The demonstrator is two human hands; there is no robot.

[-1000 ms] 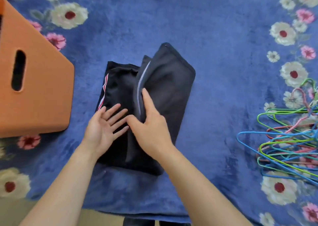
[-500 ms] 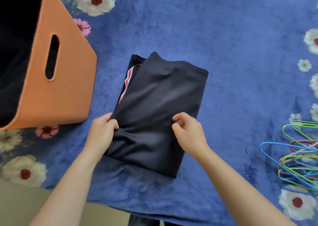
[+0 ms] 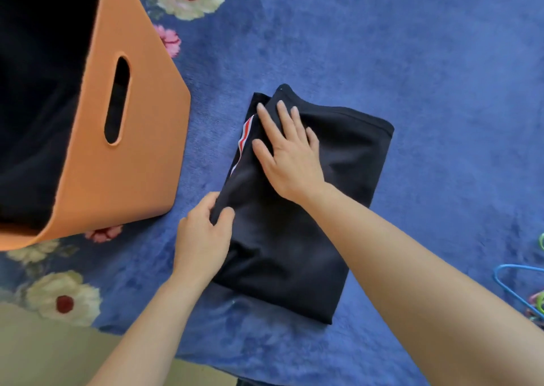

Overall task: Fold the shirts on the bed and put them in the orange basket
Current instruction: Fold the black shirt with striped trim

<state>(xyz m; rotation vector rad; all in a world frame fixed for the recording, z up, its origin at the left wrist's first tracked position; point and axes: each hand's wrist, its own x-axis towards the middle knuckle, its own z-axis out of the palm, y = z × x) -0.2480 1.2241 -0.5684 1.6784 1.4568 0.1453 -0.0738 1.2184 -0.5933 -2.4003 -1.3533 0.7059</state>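
A black shirt (image 3: 338,185), folded into a rectangle with a red and white stripe showing at its left edge, lies on the blue flowered blanket (image 3: 382,47). My left hand (image 3: 203,238) pinches the shirt's left edge between thumb and fingers. My right hand (image 3: 287,150) lies flat on the shirt's upper left part, fingers spread, palm down. The orange basket (image 3: 126,168) stands to the left of the shirt, with a slot handle in its side and dark cloth inside.
Coloured wire hangers (image 3: 527,291) poke in at the right edge. The blanket's front edge runs along the bottom, with a beige floor (image 3: 44,350) below it at the lower left.
My right hand has let go of the shirt's near edge and moved up to lie flat on its upper left. My left hand stays gripping the left edge. The view has shifted left.
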